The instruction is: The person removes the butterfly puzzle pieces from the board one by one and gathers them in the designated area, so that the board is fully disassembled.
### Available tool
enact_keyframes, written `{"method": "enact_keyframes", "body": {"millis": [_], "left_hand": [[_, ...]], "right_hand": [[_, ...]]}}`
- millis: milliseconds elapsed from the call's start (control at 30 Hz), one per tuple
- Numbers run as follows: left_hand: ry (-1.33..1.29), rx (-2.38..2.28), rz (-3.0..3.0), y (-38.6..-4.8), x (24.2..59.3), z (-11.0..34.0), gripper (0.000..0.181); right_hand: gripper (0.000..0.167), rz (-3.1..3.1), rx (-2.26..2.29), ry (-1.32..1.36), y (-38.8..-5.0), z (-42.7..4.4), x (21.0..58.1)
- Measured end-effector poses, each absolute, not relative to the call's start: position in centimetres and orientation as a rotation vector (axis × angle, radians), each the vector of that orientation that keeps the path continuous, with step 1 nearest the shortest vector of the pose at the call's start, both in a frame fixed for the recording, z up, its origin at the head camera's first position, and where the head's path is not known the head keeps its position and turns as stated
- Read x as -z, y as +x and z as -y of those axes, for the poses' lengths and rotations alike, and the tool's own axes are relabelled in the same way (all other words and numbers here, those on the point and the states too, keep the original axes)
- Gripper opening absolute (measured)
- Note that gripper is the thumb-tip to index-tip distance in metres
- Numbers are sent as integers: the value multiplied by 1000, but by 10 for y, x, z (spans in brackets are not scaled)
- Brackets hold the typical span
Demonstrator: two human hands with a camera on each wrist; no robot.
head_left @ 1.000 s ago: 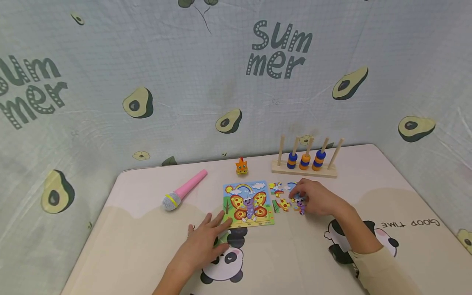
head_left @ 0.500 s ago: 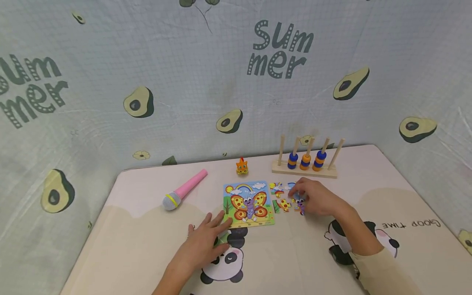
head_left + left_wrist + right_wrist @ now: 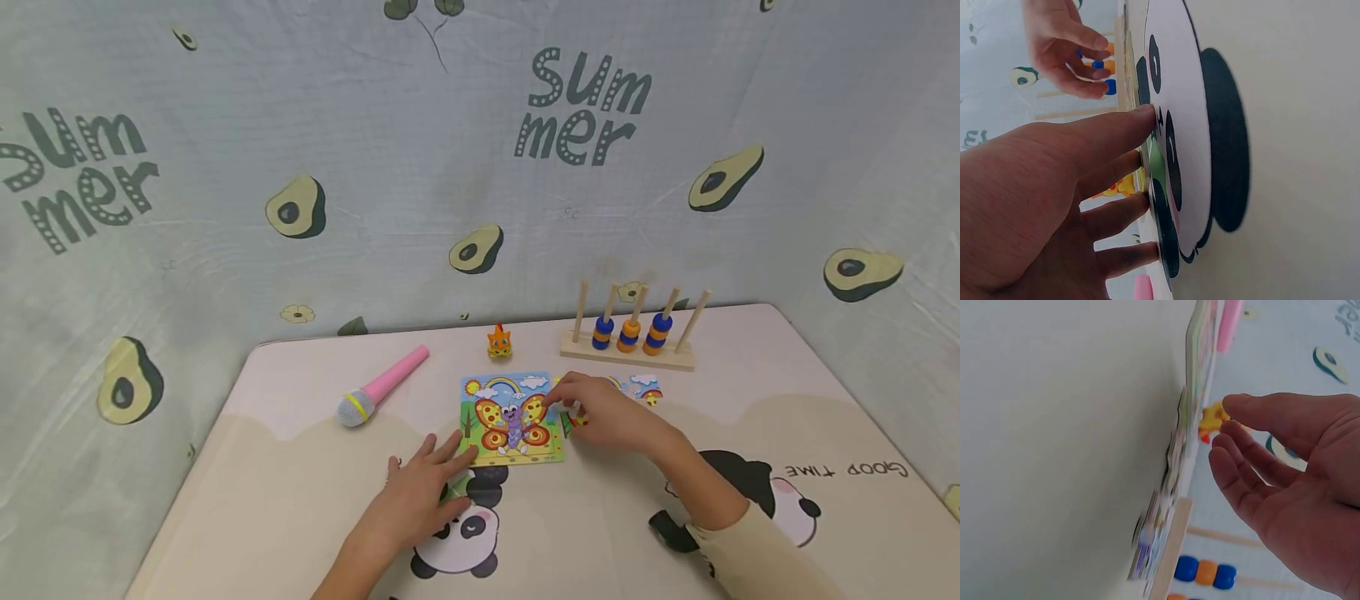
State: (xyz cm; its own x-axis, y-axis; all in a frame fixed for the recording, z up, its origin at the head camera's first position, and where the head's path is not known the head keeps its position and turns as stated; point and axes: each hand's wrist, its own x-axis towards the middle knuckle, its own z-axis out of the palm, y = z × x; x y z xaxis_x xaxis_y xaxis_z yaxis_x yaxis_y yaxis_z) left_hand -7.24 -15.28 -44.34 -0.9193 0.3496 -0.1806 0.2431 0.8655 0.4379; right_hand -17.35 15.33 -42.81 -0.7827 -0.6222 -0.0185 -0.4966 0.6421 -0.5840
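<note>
The left hand [image 3: 420, 492] is laid palm down with its fingers straight and spread, and nothing is gripped by it. The near left corner of the butterfly puzzle [image 3: 512, 421] is overlapped by its index fingertip, so the puzzle is spread out flat just ahead and to the right of these fingers. The thumb is set apart from the other fingers, by a panda print [image 3: 459, 537] on the counter [image 3: 570, 533].

The right hand [image 3: 603, 412] is held above the counter at the right edge of the puzzle. Its fingers are loosely bent, with a small gap left between thumb and index finger in the right wrist view, and nothing is seen held there. Loose puzzle pieces [image 3: 647, 390] are scattered beneath and just beyond these fingers, some of them partly hidden by the hand.

A pink microphone [image 3: 382, 387] is placed ahead and to the left of the left fingers. A small orange toy [image 3: 499, 342] is stood beyond the puzzle, ahead and to the left of the right fingers. Farther beyond the right fingers, a wooden bead stand [image 3: 628, 357] is placed, blue and orange beads being carried on three of its five pegs.
</note>
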Motion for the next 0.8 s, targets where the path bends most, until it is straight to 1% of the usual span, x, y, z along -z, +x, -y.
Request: {"method": "enact_keyframes", "body": {"millis": [133, 367, 467, 800], "left_hand": [[453, -602, -2785, -73, 443, 154, 62], [458, -607, -2766, -73, 444, 154, 61], [452, -604, -2761, -72, 445, 154, 61], [445, -590, -2768, -71, 443, 154, 62]], "right_hand": [[46, -2634, 787, -935, -178, -135, 430], [40, -2611, 707, -898, -185, -116, 433], [43, -2597, 693, -866, -187, -112, 434], [47, -2567, 673, -907, -192, -108, 434]]}}
